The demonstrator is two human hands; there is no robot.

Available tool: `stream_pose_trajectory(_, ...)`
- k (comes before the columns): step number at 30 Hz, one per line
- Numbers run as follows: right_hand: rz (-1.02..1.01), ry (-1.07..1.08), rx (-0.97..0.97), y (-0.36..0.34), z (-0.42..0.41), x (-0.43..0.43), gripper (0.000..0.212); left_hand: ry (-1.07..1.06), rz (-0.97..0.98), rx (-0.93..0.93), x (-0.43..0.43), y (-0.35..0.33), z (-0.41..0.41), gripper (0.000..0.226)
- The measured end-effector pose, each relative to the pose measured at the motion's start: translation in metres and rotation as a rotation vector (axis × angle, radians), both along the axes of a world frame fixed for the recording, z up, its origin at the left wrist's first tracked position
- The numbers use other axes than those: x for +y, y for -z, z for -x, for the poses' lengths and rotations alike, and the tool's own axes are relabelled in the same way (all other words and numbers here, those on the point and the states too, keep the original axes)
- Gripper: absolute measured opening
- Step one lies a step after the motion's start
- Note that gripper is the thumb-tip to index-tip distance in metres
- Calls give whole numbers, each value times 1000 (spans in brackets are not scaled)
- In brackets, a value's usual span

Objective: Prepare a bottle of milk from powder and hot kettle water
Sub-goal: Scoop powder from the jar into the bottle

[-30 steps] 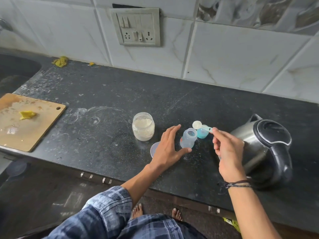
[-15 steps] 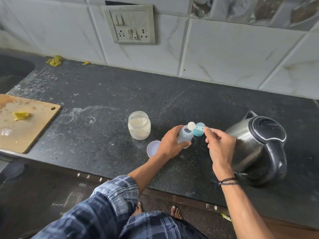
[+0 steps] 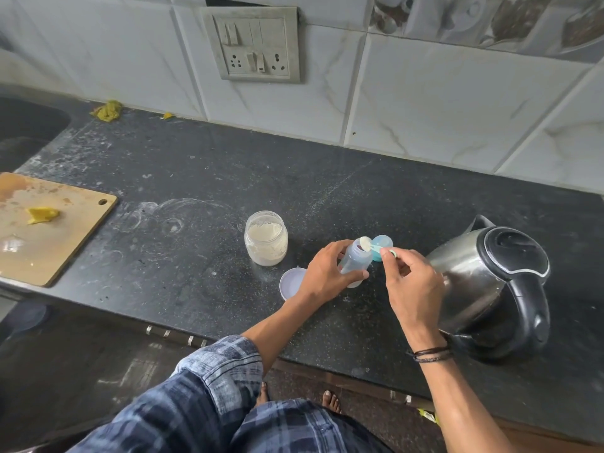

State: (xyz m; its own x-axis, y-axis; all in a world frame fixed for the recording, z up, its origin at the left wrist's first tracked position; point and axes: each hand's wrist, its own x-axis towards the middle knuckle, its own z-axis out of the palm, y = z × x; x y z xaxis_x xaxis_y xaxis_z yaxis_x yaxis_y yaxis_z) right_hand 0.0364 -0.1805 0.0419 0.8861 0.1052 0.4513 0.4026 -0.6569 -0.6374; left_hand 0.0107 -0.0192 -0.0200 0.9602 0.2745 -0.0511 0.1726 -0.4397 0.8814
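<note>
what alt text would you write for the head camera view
A person's left hand grips a clear bottle at a dark counter while the right hand pinches a scoop of white powder at its mouth. An open jar of powder stands to the left, a steel kettle to the right.

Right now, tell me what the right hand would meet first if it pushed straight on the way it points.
Probably the bottle, held by the left hand: the right hand points its scoop at its mouth. Depth is unclear.
</note>
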Motion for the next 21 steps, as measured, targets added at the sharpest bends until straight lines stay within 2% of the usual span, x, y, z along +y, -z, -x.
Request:
stream_pose_trajectory(9, 219, -67, -231, 6, 1, -2, 2, -2, -6, -15, -2, -1, 1, 68)
stream_pose_trajectory(14, 320, -109, -341, 11, 0, -5, 15, -3, 0, -7, -4, -1, 2, 69)
stream_pose_trajectory(21, 357, -129, -396, 11, 3, -5, 15, -4, 1, -4, -4, -1, 4, 68)
